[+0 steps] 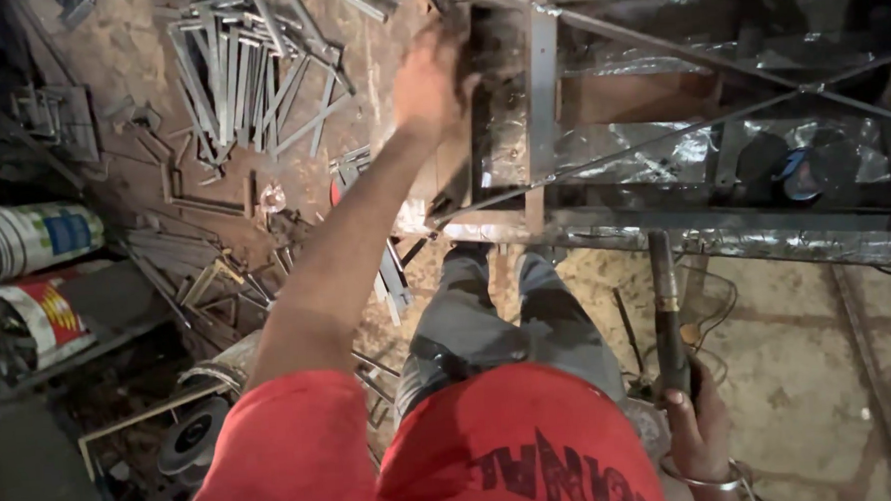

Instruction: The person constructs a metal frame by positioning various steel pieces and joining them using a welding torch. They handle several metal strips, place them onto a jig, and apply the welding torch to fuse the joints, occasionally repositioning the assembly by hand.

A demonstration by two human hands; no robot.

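My left hand (430, 81) reaches forward, blurred, and its fingers curl over the left upright of a grey metal frame (541, 96) made of flat bars and thin diagonal rods. Down by my hip, my right hand (698, 425) grips a dark welding torch handle (666, 301) with a brass ring, its tip pointing up toward the frame's lower bar. A metal bangle sits on that wrist. My grey trouser legs stand right against the frame.
A heap of cut metal strips (243, 74) lies on the dirt floor at upper left. Two painted cans (34, 238) lie at the left and a round disc tool (193, 442) at lower left. A dark slipper (793, 170) shows through the frame. Cable (713, 299) trails near the torch.
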